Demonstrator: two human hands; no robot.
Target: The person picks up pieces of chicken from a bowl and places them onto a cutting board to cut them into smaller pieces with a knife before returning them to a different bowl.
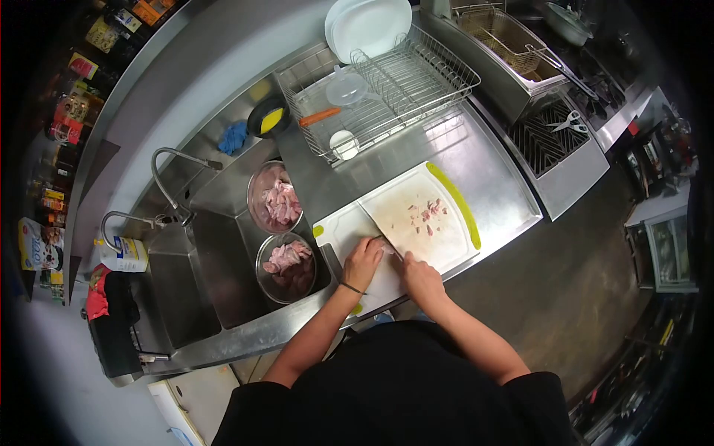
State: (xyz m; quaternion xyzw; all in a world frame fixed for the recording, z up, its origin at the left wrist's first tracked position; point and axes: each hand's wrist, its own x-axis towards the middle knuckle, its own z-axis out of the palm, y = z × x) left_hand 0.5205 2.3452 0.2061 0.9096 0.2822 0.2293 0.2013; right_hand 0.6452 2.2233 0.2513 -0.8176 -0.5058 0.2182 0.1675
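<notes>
My right hand (422, 279) is closed around the handle of a knife, whose blade points away to the left toward my other hand. My left hand (363, 262) presses its bent fingers onto a small pale piece of raw meat (386, 247) beside the blade. Both hands are over a white cutting board with green corners (335, 241). Overlapping it on the right is a second white cutting board (454, 241) with a green edge, where small pink meat scraps (429, 214) lie scattered.
Two bowls of raw meat, a far bowl (253, 195) and a near bowl (260, 273), stand at the right side of the sink (178, 297). A wire dish rack (446, 82) holds white plates (368, 30) behind the boards. Scissors (571, 123) lie on a grate at right.
</notes>
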